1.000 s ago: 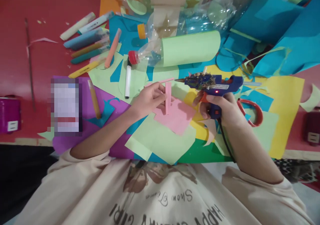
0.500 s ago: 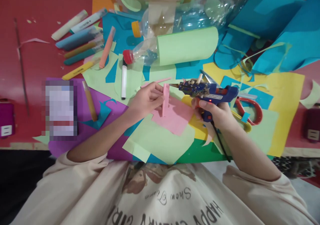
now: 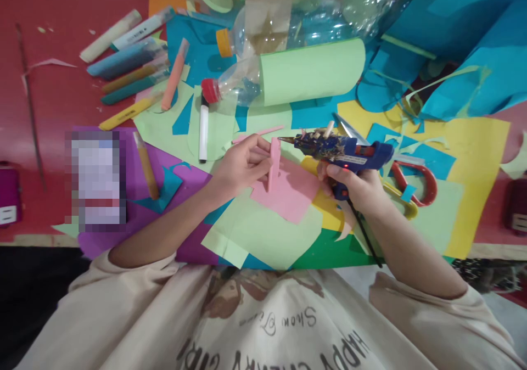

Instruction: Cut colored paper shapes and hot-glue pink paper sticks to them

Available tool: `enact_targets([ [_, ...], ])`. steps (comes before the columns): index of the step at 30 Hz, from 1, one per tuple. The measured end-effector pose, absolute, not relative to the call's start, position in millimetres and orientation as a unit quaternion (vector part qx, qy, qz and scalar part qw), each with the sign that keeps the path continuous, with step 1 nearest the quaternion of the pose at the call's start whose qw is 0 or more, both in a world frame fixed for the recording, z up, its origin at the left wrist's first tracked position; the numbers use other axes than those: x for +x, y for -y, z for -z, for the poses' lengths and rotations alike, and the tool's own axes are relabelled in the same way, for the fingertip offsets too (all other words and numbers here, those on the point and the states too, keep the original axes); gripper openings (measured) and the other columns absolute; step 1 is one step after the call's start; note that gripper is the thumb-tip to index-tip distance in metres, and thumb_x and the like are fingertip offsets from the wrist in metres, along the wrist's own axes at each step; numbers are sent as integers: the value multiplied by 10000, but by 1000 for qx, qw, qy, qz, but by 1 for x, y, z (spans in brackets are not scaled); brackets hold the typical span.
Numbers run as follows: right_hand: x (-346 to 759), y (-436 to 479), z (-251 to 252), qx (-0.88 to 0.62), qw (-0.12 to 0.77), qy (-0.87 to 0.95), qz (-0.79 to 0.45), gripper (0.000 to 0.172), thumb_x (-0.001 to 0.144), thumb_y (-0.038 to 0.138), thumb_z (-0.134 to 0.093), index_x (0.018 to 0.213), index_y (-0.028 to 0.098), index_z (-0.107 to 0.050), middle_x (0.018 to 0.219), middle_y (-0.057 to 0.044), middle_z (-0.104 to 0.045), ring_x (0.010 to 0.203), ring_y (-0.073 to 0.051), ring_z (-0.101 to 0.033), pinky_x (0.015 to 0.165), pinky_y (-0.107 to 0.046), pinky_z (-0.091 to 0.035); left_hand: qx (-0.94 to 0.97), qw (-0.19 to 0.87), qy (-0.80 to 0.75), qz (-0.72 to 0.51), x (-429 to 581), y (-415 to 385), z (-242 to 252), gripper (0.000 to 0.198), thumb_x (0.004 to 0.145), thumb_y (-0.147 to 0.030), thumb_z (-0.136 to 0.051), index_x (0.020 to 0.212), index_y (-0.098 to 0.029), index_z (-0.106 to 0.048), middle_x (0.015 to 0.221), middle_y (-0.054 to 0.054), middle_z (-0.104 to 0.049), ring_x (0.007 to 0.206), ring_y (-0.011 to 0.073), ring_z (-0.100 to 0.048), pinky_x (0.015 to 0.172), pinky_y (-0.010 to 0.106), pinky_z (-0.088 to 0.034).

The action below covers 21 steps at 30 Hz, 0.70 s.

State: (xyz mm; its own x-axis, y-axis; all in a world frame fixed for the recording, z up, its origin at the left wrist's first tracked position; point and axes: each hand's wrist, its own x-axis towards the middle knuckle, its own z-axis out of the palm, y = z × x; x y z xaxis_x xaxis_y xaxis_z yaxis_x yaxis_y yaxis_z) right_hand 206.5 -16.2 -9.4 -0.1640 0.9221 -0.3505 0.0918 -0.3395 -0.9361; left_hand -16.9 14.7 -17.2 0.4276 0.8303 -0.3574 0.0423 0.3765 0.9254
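On the person's side of a clear plastic bottle with a red cap and pale green paper wrap point(image 3: 313, 73), the left hand point(image 3: 236, 167) is pinching a narrow pale pink paper strip point(image 3: 273, 167), thumb and fingers clamped together on it. The strip is standing over a flat pink paper sheet point(image 3: 294, 191), likewise on the bottle's near side. Farther right on that side, the right hand point(image 3: 360, 186) is curling firmly around the handle of a blue plastic glue gun point(image 3: 364, 156), whose red light is glowing. The nozzle is pointing left at the strip's far end; whether they are touching cannot be told. Just below the bottle's cap, a white marker with a black cap point(image 3: 203, 134) is lying. Beyond the bottle, a clear plastic bottle with an orange cap point(image 3: 223, 42) is resting.
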Motion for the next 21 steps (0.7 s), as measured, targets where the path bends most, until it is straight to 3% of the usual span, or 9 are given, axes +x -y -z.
enact_targets([
  [21, 207, 20, 3, -568, 313, 474, -595, 346, 741, 476, -659, 602, 200, -505, 445, 26, -492, 379, -91, -429, 366, -251, -325, 485, 685, -438, -322, -16, -16, 17, 141, 794, -224, -599, 839, -211, -466, 662, -40, -706, 551, 137, -682, 504, 242, -580],
])
